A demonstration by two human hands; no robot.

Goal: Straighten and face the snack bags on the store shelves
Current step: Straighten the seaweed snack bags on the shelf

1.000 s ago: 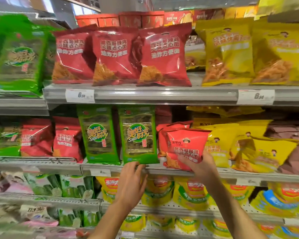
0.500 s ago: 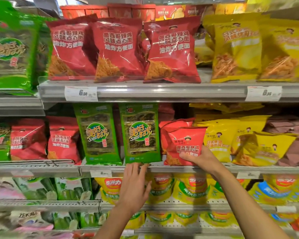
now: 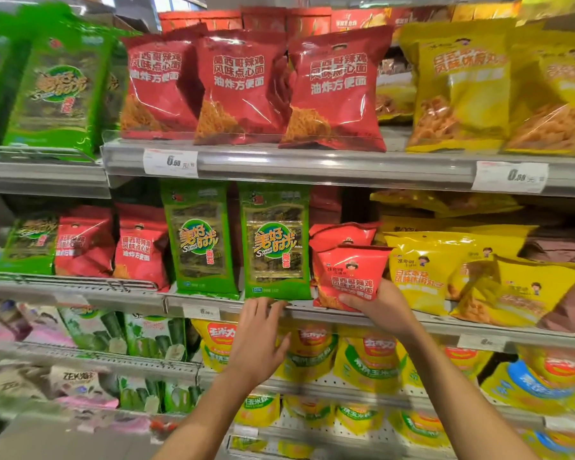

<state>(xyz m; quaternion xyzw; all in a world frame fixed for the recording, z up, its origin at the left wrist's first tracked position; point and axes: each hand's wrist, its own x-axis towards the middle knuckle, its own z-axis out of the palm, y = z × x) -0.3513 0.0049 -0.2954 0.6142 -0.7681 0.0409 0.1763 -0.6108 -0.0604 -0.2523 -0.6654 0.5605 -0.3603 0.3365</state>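
Observation:
On the middle shelf (image 3: 445,323) a small red snack bag (image 3: 352,270) stands upright at the front, with another red bag behind it. My right hand (image 3: 379,307) grips its lower right corner. Left of it stand two green seaweed packs, the nearer one (image 3: 274,240) upright. My left hand (image 3: 259,340) has its fingers spread, its fingertips touching the shelf edge just under that pack's bottom. It holds nothing.
Yellow bags (image 3: 422,267) lean unevenly to the right of the red bag. Large red bags (image 3: 243,84) and yellow bags (image 3: 462,88) fill the top shelf. More red and green packs (image 3: 140,244) stand at the left. Lower shelves hold yellow corn snack bags (image 3: 312,353).
The small red bag has been lowered and set back onto the shelf, now more upright. My left hand has stayed at the shelf edge under the green pack.

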